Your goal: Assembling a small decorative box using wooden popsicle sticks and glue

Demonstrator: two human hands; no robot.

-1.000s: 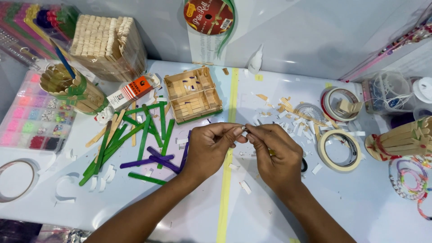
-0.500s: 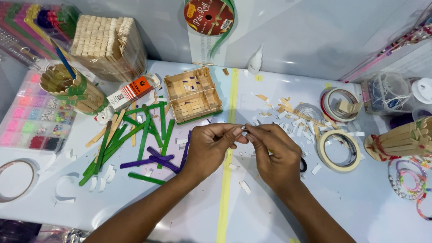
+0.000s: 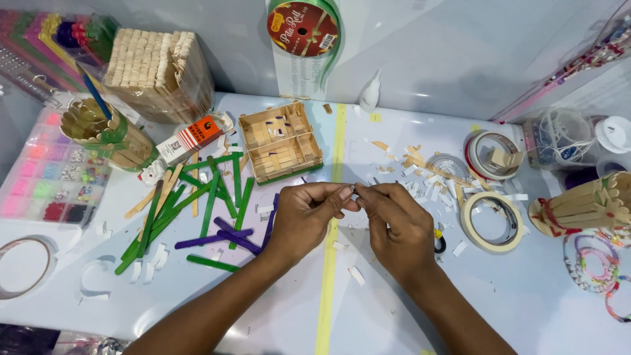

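Left hand (image 3: 309, 217) and right hand (image 3: 394, 223) pinch 1 tiny scrap (image 3: 353, 191) near 2 tape rolls (image 3: 491, 221).

Stick box (image 3: 280, 142) behind both hands, loose sticks (image 3: 197, 210) left, tape rolls (image 3: 491, 221) right.

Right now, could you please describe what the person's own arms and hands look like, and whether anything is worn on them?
Both forearms enter from the bottom edge and are bare: no sleeve shows in the head view. The left hand and the right hand wear no gloves, and no ring, watch or bracelet is visible on them. The fingernails are short and look unpainted.
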